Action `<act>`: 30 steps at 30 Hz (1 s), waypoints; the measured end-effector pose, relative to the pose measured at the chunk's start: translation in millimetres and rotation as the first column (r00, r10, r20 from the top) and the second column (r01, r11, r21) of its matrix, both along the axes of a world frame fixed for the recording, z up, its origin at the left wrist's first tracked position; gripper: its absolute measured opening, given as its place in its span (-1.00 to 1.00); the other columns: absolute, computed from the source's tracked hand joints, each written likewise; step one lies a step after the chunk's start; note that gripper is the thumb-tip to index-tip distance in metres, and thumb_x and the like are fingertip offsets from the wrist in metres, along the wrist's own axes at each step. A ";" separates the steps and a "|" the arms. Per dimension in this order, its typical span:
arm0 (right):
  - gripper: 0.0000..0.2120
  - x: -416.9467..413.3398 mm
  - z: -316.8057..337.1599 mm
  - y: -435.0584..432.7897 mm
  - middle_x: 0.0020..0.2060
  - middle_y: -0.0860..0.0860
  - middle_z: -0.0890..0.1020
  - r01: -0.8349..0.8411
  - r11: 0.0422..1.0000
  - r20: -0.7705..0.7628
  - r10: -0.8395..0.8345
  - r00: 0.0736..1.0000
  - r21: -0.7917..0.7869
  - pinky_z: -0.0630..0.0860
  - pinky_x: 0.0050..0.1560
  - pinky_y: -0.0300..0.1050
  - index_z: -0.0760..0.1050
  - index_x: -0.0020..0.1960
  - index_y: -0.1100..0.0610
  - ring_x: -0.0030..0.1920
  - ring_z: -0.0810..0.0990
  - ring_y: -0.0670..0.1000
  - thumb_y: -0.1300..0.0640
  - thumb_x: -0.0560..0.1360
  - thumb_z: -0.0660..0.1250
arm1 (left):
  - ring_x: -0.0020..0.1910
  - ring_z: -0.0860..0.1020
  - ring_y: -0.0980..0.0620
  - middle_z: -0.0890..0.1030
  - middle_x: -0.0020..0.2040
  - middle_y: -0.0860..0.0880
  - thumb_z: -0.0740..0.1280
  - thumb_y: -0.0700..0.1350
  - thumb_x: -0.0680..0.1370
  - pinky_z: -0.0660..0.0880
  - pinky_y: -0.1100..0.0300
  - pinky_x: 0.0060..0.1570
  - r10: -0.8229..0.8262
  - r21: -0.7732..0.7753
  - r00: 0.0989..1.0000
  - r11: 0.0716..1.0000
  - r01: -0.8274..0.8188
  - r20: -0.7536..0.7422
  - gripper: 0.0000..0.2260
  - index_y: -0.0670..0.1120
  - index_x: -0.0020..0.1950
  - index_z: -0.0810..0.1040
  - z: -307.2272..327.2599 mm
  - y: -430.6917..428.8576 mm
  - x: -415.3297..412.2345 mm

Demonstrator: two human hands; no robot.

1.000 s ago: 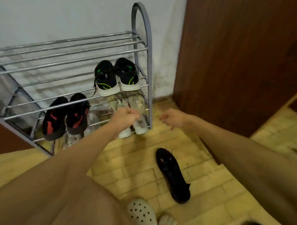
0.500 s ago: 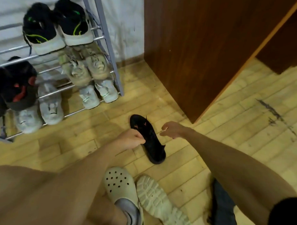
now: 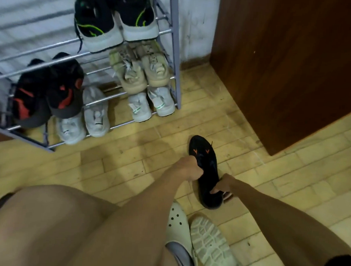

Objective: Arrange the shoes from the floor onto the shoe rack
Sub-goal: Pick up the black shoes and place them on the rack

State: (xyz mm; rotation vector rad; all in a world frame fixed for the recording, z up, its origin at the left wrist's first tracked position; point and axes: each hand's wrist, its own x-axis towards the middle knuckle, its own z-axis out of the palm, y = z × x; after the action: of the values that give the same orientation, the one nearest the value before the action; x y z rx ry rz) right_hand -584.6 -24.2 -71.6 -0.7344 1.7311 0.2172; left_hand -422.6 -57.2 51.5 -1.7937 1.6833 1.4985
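Note:
A black shoe with orange marks (image 3: 206,167) lies on the wooden floor in front of me. My left hand (image 3: 190,169) grips its left side near the middle. My right hand (image 3: 222,185) holds its heel end, fingers curled over the edge. The grey metal shoe rack (image 3: 176,53) stands at the upper left against the white wall. It carries a black and green pair (image 3: 115,21), a beige pair (image 3: 141,70), a black and red pair (image 3: 48,92) and two white pairs (image 3: 149,106).
A brown wooden cabinet (image 3: 292,67) stands to the right of the rack. My foot in a white clog (image 3: 177,218) is at the bottom centre, beside an overturned pale shoe (image 3: 208,239) showing its sole.
Both hands came down from the rack to the floor and closed on the black shoe. The view tipped downward toward the floor.

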 end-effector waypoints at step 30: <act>-0.53 176.7 418.5 -39.4 0.13 0.13 0.66 -0.155 0.554 0.217 0.546 0.809 -0.818 0.62 0.06 0.14 0.50 0.31 0.09 0.07 0.67 0.18 0.32 0.43 0.43 | -0.14 0.65 -0.18 0.64 -0.01 -0.21 0.34 -0.26 0.53 0.65 -0.06 -0.23 0.536 -0.343 0.553 0.445 -0.827 -0.638 -0.87 -0.19 0.07 0.52 278.9 53.5 178.2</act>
State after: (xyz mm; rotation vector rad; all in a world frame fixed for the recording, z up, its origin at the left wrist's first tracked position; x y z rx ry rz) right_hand -407.9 -63.5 346.9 -1.6588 1.1323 -0.4515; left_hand -244.4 -3.7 330.4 -3.0302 1.8659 1.9286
